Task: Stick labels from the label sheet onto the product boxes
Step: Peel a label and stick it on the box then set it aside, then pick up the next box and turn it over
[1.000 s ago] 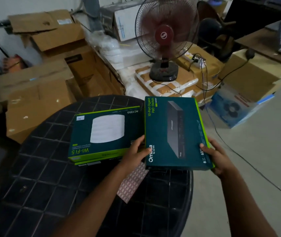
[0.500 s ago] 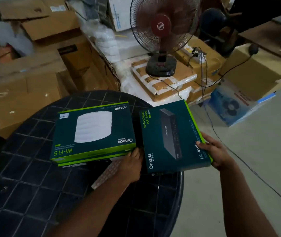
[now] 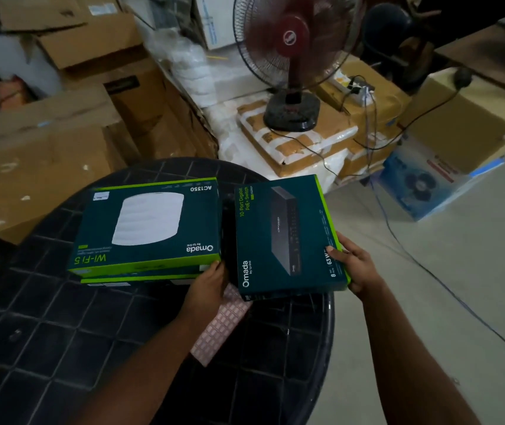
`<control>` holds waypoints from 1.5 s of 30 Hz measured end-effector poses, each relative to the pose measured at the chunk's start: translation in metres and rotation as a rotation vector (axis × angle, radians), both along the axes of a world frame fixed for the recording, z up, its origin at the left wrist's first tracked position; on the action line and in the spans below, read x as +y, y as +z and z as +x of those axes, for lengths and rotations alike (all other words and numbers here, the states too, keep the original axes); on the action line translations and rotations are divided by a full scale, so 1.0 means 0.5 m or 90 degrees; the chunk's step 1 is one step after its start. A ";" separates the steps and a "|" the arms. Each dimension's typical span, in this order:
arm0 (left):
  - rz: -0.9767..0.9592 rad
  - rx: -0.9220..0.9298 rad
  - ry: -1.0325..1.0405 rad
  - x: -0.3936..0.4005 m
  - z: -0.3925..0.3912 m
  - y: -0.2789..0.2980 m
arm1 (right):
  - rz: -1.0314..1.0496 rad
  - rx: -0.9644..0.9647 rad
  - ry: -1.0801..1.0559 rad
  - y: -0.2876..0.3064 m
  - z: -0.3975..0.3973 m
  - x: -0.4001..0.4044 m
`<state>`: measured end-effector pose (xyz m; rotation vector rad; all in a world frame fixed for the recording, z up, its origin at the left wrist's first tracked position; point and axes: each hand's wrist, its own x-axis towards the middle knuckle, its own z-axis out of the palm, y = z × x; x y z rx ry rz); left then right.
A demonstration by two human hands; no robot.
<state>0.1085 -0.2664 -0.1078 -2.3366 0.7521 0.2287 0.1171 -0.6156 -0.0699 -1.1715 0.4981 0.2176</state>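
Observation:
A dark teal switch box (image 3: 288,237) with green edges is at the table's right rim, tilted a little. My right hand (image 3: 354,263) grips its right edge, thumb on top. My left hand (image 3: 208,289) reaches into the gap at the box's lower left side, fingers tucked under that edge, one fingertip touching the Wi-Fi 5 box (image 3: 150,225). That box lies on a second similar box (image 3: 140,279) to the left. A pinkish label sheet (image 3: 222,329) lies flat on the table, partly hidden under my left wrist and the switch box.
The round dark table (image 3: 61,332) has a grid pattern. Behind it are stacked cardboard cartons (image 3: 70,124) and a running red fan (image 3: 291,41) on wrapped parcels. Cables trail over the grey floor (image 3: 429,302) at the right, near a blue fan carton (image 3: 423,182).
The switch box has come down and closer to the Wi-Fi 5 box. My left hand slid from its left edge to its lower left corner, over the label sheet.

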 end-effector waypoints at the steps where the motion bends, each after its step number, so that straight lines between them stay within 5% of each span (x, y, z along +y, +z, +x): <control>1: -0.056 0.013 0.044 0.022 -0.007 -0.004 | 0.005 0.005 -0.001 -0.006 0.013 0.020; 13: 0.080 0.076 0.071 0.234 -0.147 -0.026 | -0.130 -0.003 0.088 -0.041 0.156 0.135; 18: 0.069 0.107 0.252 0.362 -0.227 -0.008 | -0.686 0.046 0.206 -0.017 0.207 0.173; 20: -0.053 0.074 0.384 0.409 -0.250 -0.004 | -0.815 0.005 0.152 -0.011 0.192 0.221; 23: -0.477 -0.035 0.696 0.458 -0.259 -0.013 | -0.835 -0.147 0.060 0.005 0.119 0.344; 26: -1.005 -0.124 1.040 0.474 -0.210 0.012 | -0.686 -0.197 0.226 0.008 0.032 0.496; 29: -1.261 -0.012 1.141 0.499 -0.144 0.011 | -0.414 -0.118 0.321 -0.001 0.012 0.600; 34: -1.321 0.143 1.108 0.511 -0.071 0.027 | -0.196 0.028 0.308 -0.019 0.041 0.684; 38: -1.210 0.106 1.022 0.523 -0.096 0.024 | -0.238 -0.002 0.408 -0.020 -0.043 0.784; 42: -1.016 0.110 0.991 0.603 -0.110 0.018 | -0.362 -0.054 0.067 -0.018 -0.051 0.826; 45: -0.940 0.090 0.974 0.636 -0.109 0.016 | -0.363 -0.082 0.050 -0.062 0.016 0.800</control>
